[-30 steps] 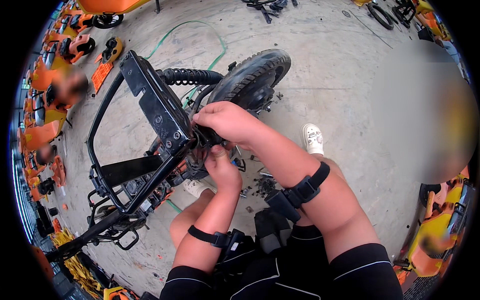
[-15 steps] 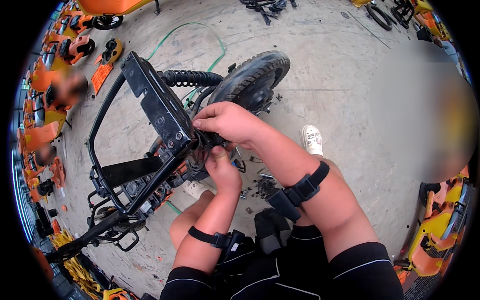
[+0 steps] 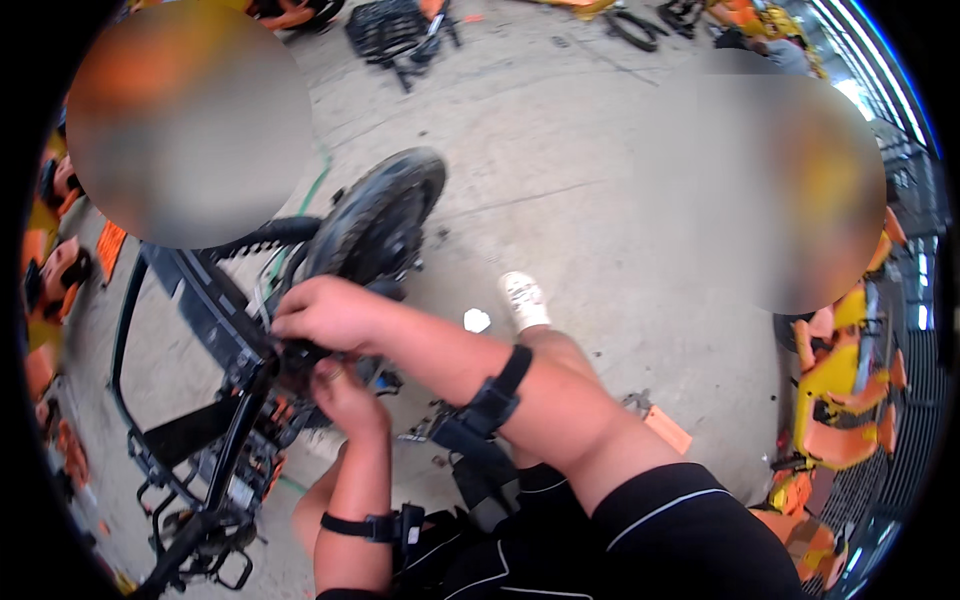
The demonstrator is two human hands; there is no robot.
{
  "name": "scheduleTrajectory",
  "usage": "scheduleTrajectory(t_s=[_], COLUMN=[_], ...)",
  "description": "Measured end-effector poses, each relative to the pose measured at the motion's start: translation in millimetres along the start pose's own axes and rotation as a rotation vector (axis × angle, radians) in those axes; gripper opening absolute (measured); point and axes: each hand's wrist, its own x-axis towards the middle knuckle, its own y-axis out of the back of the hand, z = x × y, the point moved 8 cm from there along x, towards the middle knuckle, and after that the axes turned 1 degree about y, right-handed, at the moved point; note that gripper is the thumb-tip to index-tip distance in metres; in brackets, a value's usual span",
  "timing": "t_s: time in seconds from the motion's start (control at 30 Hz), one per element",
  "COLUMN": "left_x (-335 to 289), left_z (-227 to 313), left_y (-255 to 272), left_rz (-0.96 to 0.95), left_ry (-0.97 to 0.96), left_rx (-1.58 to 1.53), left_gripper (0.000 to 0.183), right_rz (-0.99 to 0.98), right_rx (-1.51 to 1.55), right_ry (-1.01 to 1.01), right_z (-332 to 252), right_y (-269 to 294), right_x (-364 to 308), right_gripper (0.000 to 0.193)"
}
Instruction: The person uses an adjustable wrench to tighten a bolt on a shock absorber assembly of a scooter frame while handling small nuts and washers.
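A black motorbike frame (image 3: 222, 320) stands at the left, partly stripped, with a knobbly-tyred wheel (image 3: 385, 210) at its far end. My right hand (image 3: 325, 315) bends over the frame's corner, thumb and fingers pinched together by some dark cables or fittings. Just below it, nearer me, my left hand (image 3: 345, 395) reaches up under the same corner with its fingers curled in. What either hand grips is hidden between the fingers and the dark parts. A black shock absorber (image 3: 275, 232) runs from the frame toward the wheel.
On the concrete floor lie a green strap (image 3: 316, 185), a white scrap (image 3: 477, 320) and an orange piece (image 3: 668, 430). Black parts (image 3: 390, 30) lie farther off. Yellow and orange vehicle bodies (image 3: 840, 400) line the right side. Two round areas are blurred.
The view has swung to the right, so the motorbike and my hands sit farther left in the picture. Both hands stay at the same frame corner, fingers still closed.
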Motion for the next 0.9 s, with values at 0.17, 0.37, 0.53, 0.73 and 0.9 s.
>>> scheduleTrajectory(t_s=[0.17, 0.37, 0.53, 0.73, 0.9], left_x=[-0.4, 0.1, 2.8, 3.6, 4.4], left_z=[-3.9, -1.6, -0.8, -4.0, 2.3], left_y=[-0.9, -2.9, -3.6, -3.4, -4.2], left_rz=[0.008, -0.002, -0.01, -0.011, 0.016], left_ry=[0.056, 0.06, 0.068, 0.081, 0.087], left_rx=[0.025, 0.083, 0.043, 0.038, 0.074], left_gripper=[0.047, 0.039, 0.04, 0.043, 0.045], right_rz=[0.016, 0.072, 0.097, 0.104, 0.055], right_rx=[-0.028, 0.03, -0.015, -0.024, -0.045], right_ry=[-0.045, -0.071, -0.042, -0.058, -0.008], right_z=[-9.4, -9.2, -10.7, -2.5, -6.6], right_y=[4.4, 4.0, -0.8, 0.4, -0.1], right_x=[-9.5, -10.4, -9.8, -11.3, -9.2], right_gripper=[0.022, 0.019, 0.021, 0.024, 0.025])
